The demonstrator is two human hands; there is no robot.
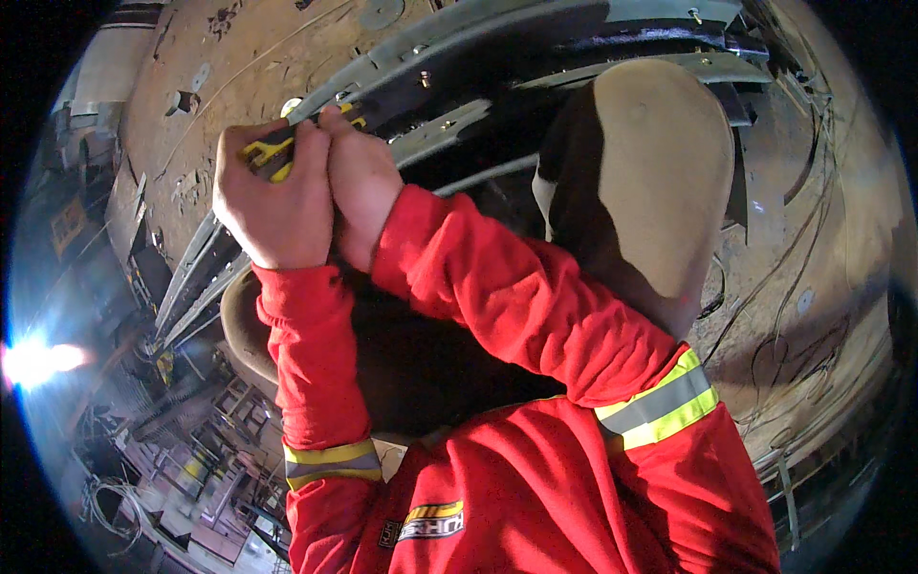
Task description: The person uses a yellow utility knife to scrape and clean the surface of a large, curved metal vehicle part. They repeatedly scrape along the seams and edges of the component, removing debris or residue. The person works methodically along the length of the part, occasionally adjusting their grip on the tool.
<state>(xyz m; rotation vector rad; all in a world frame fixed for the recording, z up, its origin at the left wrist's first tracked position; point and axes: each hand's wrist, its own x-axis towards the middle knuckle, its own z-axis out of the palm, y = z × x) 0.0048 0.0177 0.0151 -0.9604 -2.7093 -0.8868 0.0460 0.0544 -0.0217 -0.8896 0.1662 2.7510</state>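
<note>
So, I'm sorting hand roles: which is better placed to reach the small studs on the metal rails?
Probably the right hand: it lies nearer the small studs, while the left hand curls around a yellow-and-black tool. The right's grip is partly hidden.

A red work top [526,469] carried yellow-edged grey reflective bands [660,407] around both long sleeves [516,287] and a small yellow-striped chest badge [432,520]; the trousers [665,163] were brown.

A yellow-and-black hand tool [270,153], mostly covered and of unclear kind, is held at a slant near the curved grey metal rail [430,44]; whether they touch cannot be told.
</note>
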